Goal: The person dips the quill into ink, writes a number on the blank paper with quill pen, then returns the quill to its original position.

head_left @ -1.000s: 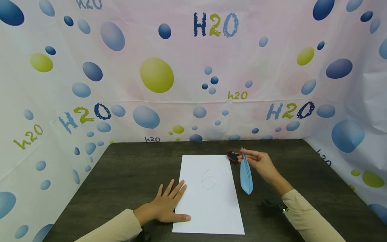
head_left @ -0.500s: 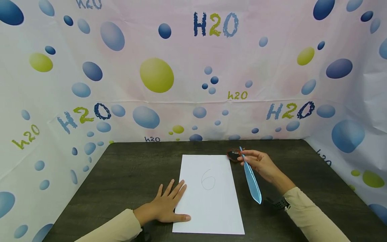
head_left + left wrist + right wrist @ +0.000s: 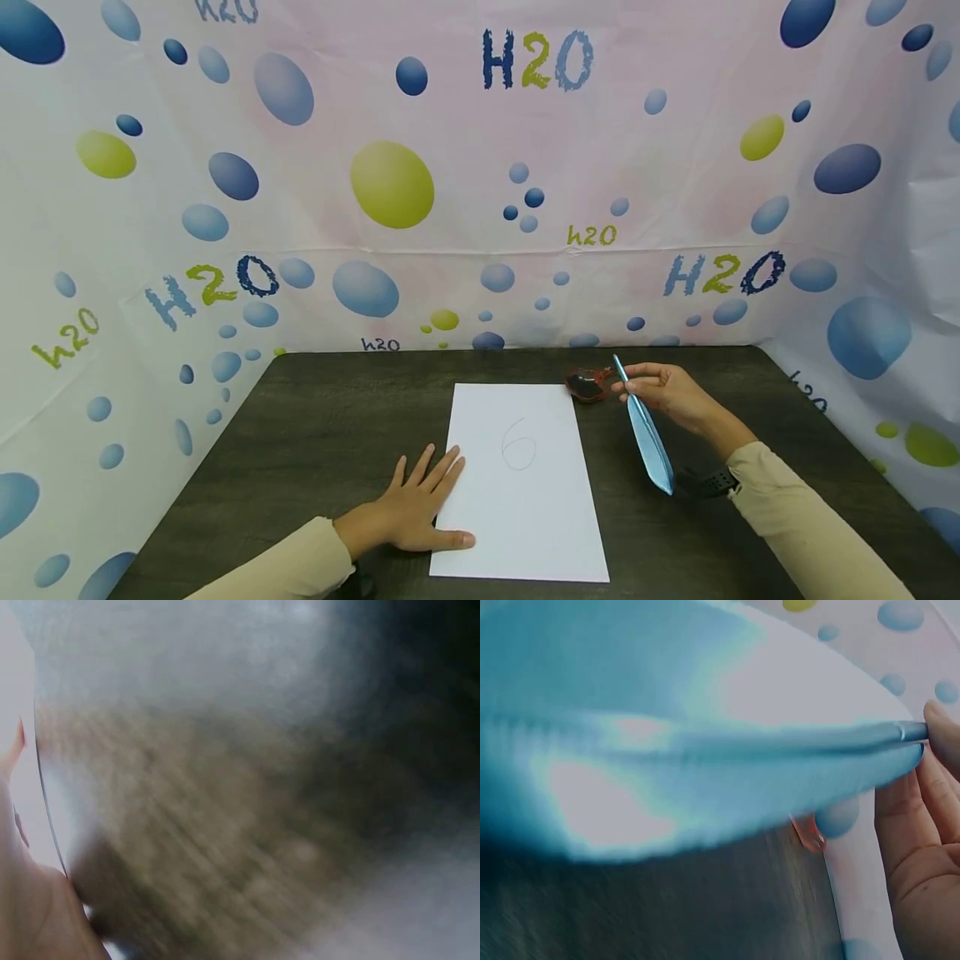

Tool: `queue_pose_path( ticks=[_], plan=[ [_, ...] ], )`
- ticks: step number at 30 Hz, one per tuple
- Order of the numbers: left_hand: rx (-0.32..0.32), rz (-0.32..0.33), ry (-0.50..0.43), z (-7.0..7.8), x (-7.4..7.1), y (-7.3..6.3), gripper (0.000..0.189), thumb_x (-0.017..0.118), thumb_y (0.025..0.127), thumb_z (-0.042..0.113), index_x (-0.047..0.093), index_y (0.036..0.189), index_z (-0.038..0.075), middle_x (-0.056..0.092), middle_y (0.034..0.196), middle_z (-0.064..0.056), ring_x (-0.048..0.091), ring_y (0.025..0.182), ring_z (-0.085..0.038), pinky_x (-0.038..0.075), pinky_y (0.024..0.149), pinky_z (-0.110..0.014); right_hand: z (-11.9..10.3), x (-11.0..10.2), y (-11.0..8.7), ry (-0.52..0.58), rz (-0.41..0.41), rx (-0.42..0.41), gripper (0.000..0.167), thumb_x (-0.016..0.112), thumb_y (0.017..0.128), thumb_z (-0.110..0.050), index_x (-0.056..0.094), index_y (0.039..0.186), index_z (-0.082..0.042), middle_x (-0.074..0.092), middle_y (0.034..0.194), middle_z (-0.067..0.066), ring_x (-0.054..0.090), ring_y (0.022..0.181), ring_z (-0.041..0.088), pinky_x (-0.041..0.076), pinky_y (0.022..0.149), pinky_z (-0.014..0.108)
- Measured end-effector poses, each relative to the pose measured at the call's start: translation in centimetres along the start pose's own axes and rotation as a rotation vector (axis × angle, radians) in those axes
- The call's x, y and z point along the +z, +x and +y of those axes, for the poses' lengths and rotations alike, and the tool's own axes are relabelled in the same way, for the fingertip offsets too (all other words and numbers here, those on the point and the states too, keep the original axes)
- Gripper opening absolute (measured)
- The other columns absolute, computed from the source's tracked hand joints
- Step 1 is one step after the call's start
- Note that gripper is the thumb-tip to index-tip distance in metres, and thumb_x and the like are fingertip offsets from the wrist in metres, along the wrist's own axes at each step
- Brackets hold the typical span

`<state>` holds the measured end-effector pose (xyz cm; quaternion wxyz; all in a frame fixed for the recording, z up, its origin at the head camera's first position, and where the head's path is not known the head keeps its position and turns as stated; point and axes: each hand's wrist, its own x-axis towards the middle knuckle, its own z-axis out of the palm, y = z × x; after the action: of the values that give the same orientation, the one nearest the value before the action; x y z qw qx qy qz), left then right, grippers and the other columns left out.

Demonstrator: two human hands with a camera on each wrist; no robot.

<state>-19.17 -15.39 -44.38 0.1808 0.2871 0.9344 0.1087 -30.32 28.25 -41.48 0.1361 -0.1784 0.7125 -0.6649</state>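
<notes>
In the head view my right hand [image 3: 671,398] pinches a light-blue feather-shaped pen [image 3: 649,446] near its narrow end. The pen is held tilted, its thin tip upward and its wide plume down to the right, beside the paper. Seen from the right wrist, the pen [image 3: 727,750] stretches across the view, and the fingertips [image 3: 941,724] pinch its shaft. My left hand [image 3: 412,508] lies flat with fingers spread, on the left edge of a white sheet of paper [image 3: 517,525]. A thin-lined 6 [image 3: 519,444] is drawn on the sheet. The left wrist view is mostly blurred.
A glossy dark oval thing with an orange-red edge [image 3: 588,384] lies at the paper's top right corner, close to my right fingertips. The dark wooden table [image 3: 337,417] ends at a white printed backdrop [image 3: 465,167] behind and along both sides.
My right hand has moved to the right, away from the dark oval thing. The pen's plume, which hung nearly straight down, now slants to the lower right. The left hand stays on the paper.
</notes>
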Motion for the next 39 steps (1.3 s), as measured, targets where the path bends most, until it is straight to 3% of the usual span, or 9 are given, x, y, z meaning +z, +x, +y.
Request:
queue_pose_path(
  ticks=[4,10,13,16,21,32,39],
  plan=[
    [-0.003,0.000,-0.002,0.0,0.1,0.0,0.104,0.044,0.084,0.077,0.003,0.156,0.014,-0.008,0.162,-0.004,-0.006,0.145,-0.042,-0.001,0.104,-0.074,0.1,-1.1,0.5,-0.049,0.025,0.039,0.024,0.057,0.097,-0.007,0.059,0.120,-0.003,0.073,0.102,-0.002,0.069,0.091,0.010,0.055,0.078,0.025],
    [-0.021,0.010,0.026,0.0,0.2,0.1,0.104,0.043,0.083,0.079,0.003,0.156,0.016,-0.009,0.162,-0.002,-0.007,0.146,-0.039,0.000,0.106,-0.072,0.0,-1.8,1.3,-0.252,0.062,0.123,0.053,0.062,0.095,-0.019,0.046,0.132,0.014,0.072,0.105,0.010,0.069,0.094,0.017,0.054,0.078,0.030],
    [-0.020,0.009,0.024,0.1,0.0,0.1,0.104,0.044,0.083,0.077,0.003,0.156,0.016,-0.008,0.162,-0.003,-0.007,0.145,-0.039,-0.001,0.105,-0.073,0.0,-2.0,1.6,-0.366,0.081,0.140,0.049,0.063,0.095,-0.022,0.052,0.129,0.012,0.071,0.102,0.014,0.068,0.094,0.020,0.053,0.078,0.030],
    [-0.019,0.008,0.024,0.2,-0.1,0.0,0.103,0.044,0.084,0.076,0.004,0.156,0.015,-0.008,0.162,-0.003,-0.006,0.145,-0.040,0.000,0.105,-0.073,0.0,-1.9,2.0,-0.442,0.099,0.148,0.046,0.062,0.095,-0.022,0.056,0.126,0.012,0.071,0.101,0.017,0.066,0.089,0.016,0.053,0.075,0.030],
    [-0.019,0.005,0.020,0.1,0.0,0.0,0.103,0.043,0.084,0.077,0.003,0.156,0.015,-0.008,0.162,-0.003,-0.007,0.146,-0.039,0.000,0.106,-0.072,0.1,-1.7,2.7,-0.495,0.137,0.171,0.043,0.064,0.094,-0.019,0.059,0.122,0.012,0.070,0.103,0.021,0.064,0.083,0.010,0.053,0.071,0.027],
    [-0.018,0.002,0.028,0.4,-0.1,-0.1,0.102,0.045,0.084,0.076,0.004,0.156,0.015,-0.007,0.162,-0.003,-0.006,0.146,-0.039,0.002,0.105,-0.073,1.2,-1.5,3.5,-0.576,0.210,0.215,0.034,0.066,0.092,-0.016,0.065,0.113,0.010,0.068,0.106,0.021,0.063,0.089,0.019,0.053,0.076,0.034],
    [-0.011,-0.009,0.007,0.2,-0.1,0.0,0.103,0.043,0.083,0.078,0.003,0.156,0.016,-0.009,0.162,-0.003,-0.008,0.145,-0.040,-0.001,0.104,-0.073,1.9,-1.3,3.8,-0.623,0.257,0.235,0.030,0.066,0.092,-0.016,0.068,0.111,0.008,0.066,0.107,0.022,0.059,0.086,0.021,0.051,0.071,0.030]
  ],
)
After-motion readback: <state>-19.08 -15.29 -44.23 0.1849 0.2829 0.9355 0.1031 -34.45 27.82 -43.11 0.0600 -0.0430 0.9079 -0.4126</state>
